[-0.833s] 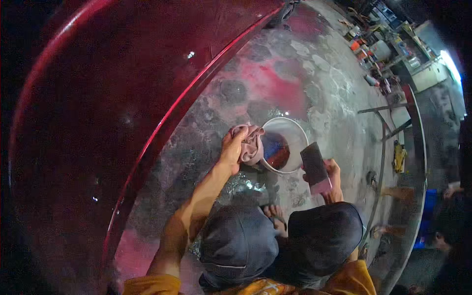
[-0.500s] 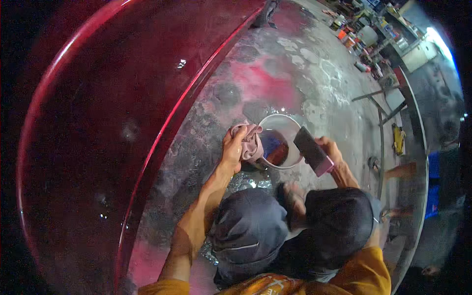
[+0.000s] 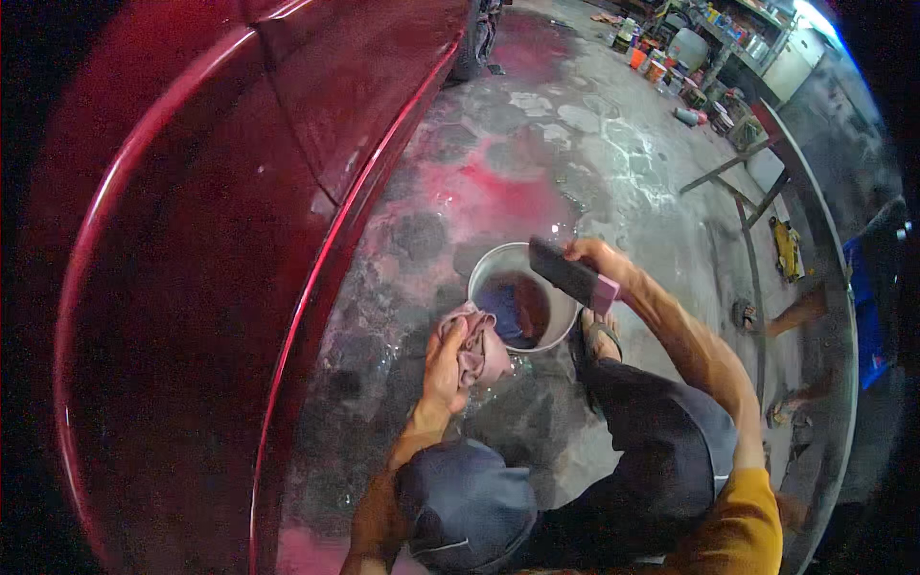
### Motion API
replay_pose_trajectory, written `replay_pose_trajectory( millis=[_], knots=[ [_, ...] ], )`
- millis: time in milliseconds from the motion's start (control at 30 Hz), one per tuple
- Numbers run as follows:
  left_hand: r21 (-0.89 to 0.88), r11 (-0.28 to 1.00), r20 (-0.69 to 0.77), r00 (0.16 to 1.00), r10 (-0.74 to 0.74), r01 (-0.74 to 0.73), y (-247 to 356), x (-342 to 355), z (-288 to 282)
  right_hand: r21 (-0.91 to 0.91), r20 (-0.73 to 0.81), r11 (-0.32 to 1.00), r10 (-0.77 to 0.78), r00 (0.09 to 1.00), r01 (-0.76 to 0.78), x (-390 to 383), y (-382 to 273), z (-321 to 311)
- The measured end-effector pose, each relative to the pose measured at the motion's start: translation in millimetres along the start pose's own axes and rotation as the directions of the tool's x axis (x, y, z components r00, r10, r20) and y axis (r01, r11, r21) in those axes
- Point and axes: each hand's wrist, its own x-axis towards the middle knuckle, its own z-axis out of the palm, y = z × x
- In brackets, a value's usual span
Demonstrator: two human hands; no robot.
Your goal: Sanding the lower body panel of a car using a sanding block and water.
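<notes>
In my left hand [image 3: 443,372] is a crumpled pink cloth [image 3: 485,356], gripped at the near left side of the bucket. My right hand [image 3: 602,261] grips a rectangular sanding block [image 3: 563,270] with a dark face and a pink end, tilted over the right part of the bucket's rim. The white bucket [image 3: 476,271] stands on the floor between my hands. Murky liquid and something blue and reddish-brown, which I cannot make out, show inside it. Part of the bucket's near left rim is hidden by the cloth.
A glossy dark red vehicle body [image 3: 182,316] fills the left side. The stained concrete floor [image 3: 422,240] is wet in places. My sandalled foot [image 3: 604,340] is close to the bucket. A metal-framed stand [image 3: 738,187] is at the right. Containers and clutter [image 3: 671,72] line the far right.
The cloth in my left hand has moved nearer, along the bucket's side. The block has shifted left, over the bucket's rim. My view and legs have shifted, and more of the vehicle shows.
</notes>
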Motion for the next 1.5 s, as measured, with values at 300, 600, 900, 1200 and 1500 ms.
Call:
replay_pose_trajectory(
  millis=[300,600,900,1200,1500],
  knots=[
    [0.045,0.998,-0.036,0.998,-0.045,0.046,0.6,1.1,-15.6,-0.326,0.306,0.921,-0.113,0.945,0.215,64.3,-56.3,24.1],
    [0.158,0.967,0.052,0.977,-0.208,0.198,83.6,29.8,-29.7,0.114,0.263,0.99,-0.113,0.958,0.085,54.6,-42.5,-4.9],
    [0.203,0.941,-0.03,0.962,-0.27,0.27,136.6,78.1,-6.0,0.644,0.123,0.765,-0.089,0.988,-0.011,62.8,-8.8,-38.6],
    [0.238,0.956,-0.278,0.955,-0.103,0.172,138.3,99.8,5.5,0.467,0.304,0.874,-0.022,0.952,-0.13,68.1,20.2,-79.6],
    [0.422,0.906,-0.295,0.949,0.109,0.027,147.6,158.0,53.0,0.775,0.255,0.574,0.099,0.962,-0.264,146.3,30.0,-110.6]
  ],
)
